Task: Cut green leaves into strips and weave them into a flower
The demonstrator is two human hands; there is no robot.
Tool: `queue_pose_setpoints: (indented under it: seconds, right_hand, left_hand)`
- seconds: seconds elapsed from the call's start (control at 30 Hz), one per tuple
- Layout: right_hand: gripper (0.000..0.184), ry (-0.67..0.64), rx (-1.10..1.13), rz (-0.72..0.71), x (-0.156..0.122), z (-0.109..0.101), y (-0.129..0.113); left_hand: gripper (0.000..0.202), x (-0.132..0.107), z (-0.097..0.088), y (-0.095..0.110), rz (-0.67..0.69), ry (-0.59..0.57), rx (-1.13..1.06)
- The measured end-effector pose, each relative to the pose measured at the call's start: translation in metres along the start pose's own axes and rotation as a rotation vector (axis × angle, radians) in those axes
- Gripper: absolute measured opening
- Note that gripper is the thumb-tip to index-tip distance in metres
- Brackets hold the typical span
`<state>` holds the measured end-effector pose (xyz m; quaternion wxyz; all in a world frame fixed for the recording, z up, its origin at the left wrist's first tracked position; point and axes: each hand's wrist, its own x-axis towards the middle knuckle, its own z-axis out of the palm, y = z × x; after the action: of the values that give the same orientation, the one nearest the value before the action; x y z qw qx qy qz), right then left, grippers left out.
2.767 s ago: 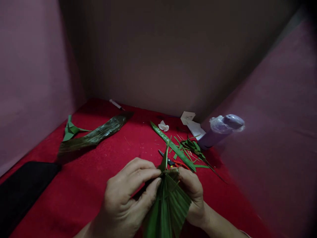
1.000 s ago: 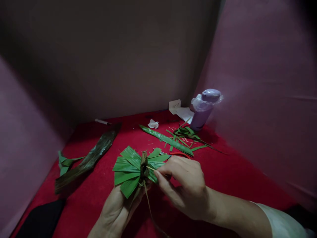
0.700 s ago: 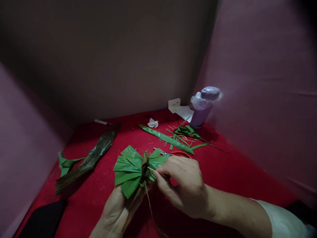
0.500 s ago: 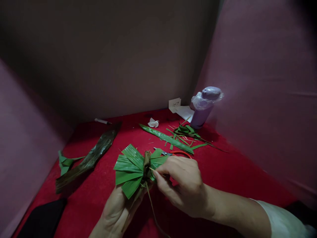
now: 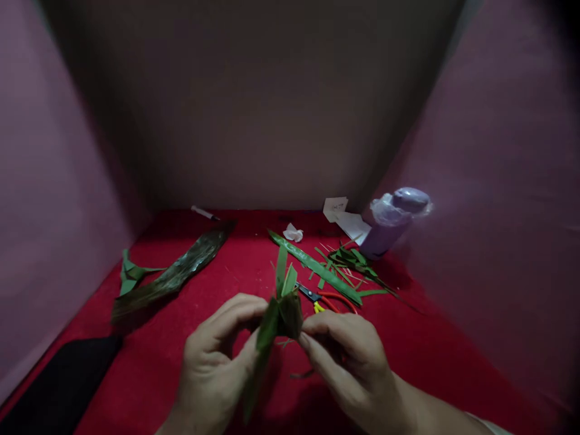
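Observation:
Both my hands hold a folded green leaf bundle (image 5: 280,311) above the red table cloth (image 5: 217,284). My left hand (image 5: 215,365) is closed on its left side, with thumb and fingers pinching the leaves. From the right, my right hand (image 5: 351,359) pinches the bundle with its fingertips. Two narrow leaf strips stick up from the top of the bundle, and a darker part hangs down between my hands. The picture is a little blurred by motion.
Orange-handled scissors (image 5: 324,299) lie just behind the bundle. A long green leaf (image 5: 312,266) and leaf scraps (image 5: 353,263) lie near a purple bottle (image 5: 392,220). A dark leaf (image 5: 174,275), folded strip (image 5: 129,275), pen (image 5: 203,212), papers (image 5: 347,216) and black object (image 5: 58,386) lie around.
The fanned-out leaf bundle has been turned edge-on and closed up between both hands. My left hand came up from beneath it to pinch its side. The camera view shifted.

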<state>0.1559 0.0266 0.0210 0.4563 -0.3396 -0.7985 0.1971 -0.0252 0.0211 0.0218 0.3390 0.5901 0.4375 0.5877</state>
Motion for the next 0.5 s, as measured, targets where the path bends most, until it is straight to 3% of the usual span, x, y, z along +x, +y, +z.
queue_pose_setpoints:
  seconds: [0.17,0.37,0.5]
  right_hand:
    - [0.009,0.021,0.013,-0.122,0.0008,0.0014,0.0036]
    - [0.008,0.025,0.053,-0.125,0.0020,0.0055,0.0069]
    - [0.011,-0.035,0.198,0.022,-0.0001,0.0074,0.0077]
  left_hand:
    - [0.022,0.0029,-0.0050,0.0128,0.253,-0.127,0.078]
    - [0.025,0.0010,-0.0061,0.0106,0.324,-0.111,0.090]
    - [0.023,0.0008,-0.0055,0.0088,0.312,-0.112,0.076]
